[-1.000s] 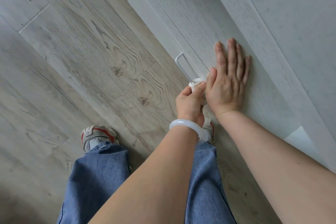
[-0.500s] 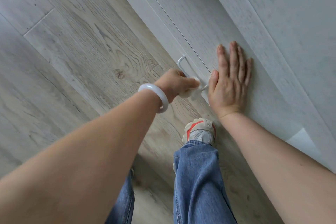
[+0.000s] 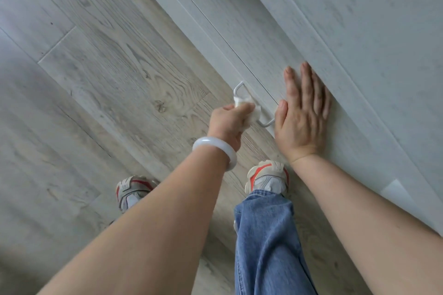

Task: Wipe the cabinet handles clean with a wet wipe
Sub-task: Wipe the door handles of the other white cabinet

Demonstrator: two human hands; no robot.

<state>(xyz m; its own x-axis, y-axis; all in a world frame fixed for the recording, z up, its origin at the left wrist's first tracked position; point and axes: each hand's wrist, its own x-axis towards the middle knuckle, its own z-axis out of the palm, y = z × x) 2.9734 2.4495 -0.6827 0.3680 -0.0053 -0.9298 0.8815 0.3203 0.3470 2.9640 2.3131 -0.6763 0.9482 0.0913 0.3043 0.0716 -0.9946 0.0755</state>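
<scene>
Wet wipe (image 3: 249,112), pinched in the left hand (image 3: 229,124) fingers, wraps the handle (image 3: 263,123) mid-frame; right hand (image 3: 302,112) lies flat, fingers together, on the cabinet (image 3: 263,38).

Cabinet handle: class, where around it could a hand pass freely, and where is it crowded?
The handle's far end is bare, with open floor beside it and bare cabinet front above. The near end is crowded: the left hand clamps the wipe round the bar, and the right hand lies flat alongside.
</scene>
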